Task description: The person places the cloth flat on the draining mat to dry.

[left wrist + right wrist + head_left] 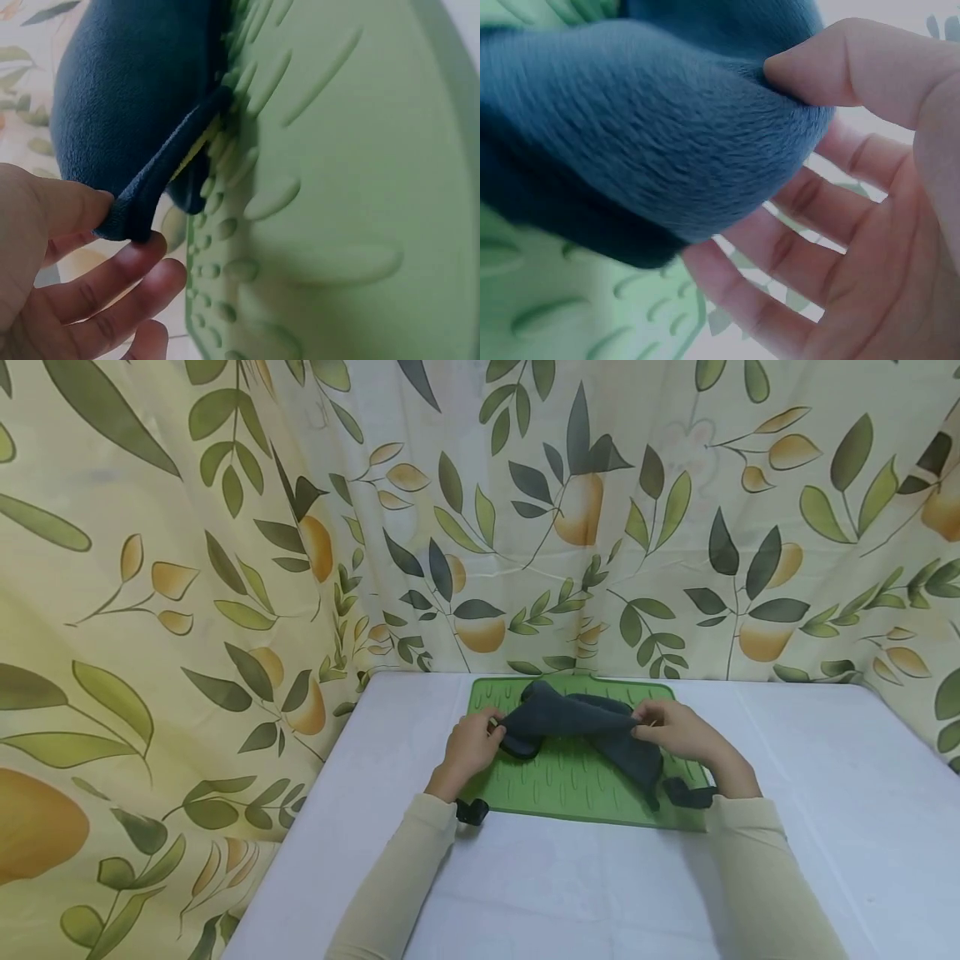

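A dark blue, fuzzy cloth point(566, 714) is bunched and partly lifted over a green ribbed mat point(555, 785). My left hand point(474, 745) pinches its left corner between thumb and fingers. Up close in the left wrist view, that pinched corner of the cloth point(127, 217) shows a folded hem with a yellowish strip inside. On the far side, my right hand point(678, 731) pinches the right end. In the right wrist view the thumb presses into the cloth point(682, 127), with the other fingers spread behind it. Part of the cloth hangs down toward the mat's front right.
The mat lies on a white-covered table point(525, 877). Behind and to the left hangs a curtain point(480, 552) printed with leaves and orange fruit. A small black device point(472, 812) is at the left wrist, and a dark one point(688, 793) at the right wrist.
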`<state>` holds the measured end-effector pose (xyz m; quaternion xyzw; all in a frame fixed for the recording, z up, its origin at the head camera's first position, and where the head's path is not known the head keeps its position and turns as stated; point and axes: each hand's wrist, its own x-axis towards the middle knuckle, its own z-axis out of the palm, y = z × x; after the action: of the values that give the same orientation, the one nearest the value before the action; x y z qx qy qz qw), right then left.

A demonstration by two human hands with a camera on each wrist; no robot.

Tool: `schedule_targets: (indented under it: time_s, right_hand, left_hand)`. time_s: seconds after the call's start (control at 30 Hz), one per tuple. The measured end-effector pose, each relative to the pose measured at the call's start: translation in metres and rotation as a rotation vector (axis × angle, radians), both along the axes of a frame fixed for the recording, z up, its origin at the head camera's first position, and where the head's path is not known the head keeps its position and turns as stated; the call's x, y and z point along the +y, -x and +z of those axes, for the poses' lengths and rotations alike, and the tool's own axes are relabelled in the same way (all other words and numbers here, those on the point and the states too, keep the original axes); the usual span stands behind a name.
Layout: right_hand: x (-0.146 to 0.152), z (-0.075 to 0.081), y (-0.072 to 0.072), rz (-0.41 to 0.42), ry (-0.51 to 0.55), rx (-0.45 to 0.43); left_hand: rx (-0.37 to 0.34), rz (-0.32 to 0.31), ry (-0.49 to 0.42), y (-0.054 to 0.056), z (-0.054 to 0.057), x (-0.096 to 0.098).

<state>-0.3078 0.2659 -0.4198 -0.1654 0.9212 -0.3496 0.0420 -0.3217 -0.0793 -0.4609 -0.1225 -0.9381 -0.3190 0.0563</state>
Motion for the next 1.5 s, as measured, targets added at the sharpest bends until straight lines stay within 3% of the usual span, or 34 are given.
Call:
schedule_targets:
  time_s: [0.23,0.4,0.67,0.77,1.03,1.2,1.37,1.5]
  right_hand:
    - [0.007,0.003,-0.001,0.031,0.034,0.033]
    - [0.006,0.003,-0.002,0.042,0.039,0.019]
    - [0.004,-0.001,-0.002,0.157,0.008,-0.125]
    - [0.008,-0.002,-0.003,0.143,-0.039,-0.145]
    - [0.019,-0.005,-0.006,0.114,-0.127,-0.392]
    - [0.022,-0.007,-0.003,0.119,-0.098,-0.334]
    - [0.027,-0.002,-0.004,0.085,-0.053,-0.207]
    - [0.032,0.003,-0.006,0.067,-0.01,-0.187]
  left_hand:
    - [-0.007,0.033,-0.03,0.003,0.004,-0.008]
    - [-0.007,0.017,-0.086,0.002,0.007,-0.013]
    - [-0.153,-0.01,-0.079,0.003,0.005,-0.015]
    - [-0.208,-0.009,-0.064,0.004,0.003,-0.015]
    - [-0.286,-0.078,-0.045,0.005,-0.002,-0.016]
    - [-0.275,-0.079,-0.098,0.007,-0.001,-0.019]
    - [-0.245,-0.061,-0.223,0.011,0.003,-0.023]
    - [-0.241,-0.055,-0.329,0.013,0.008,-0.027]
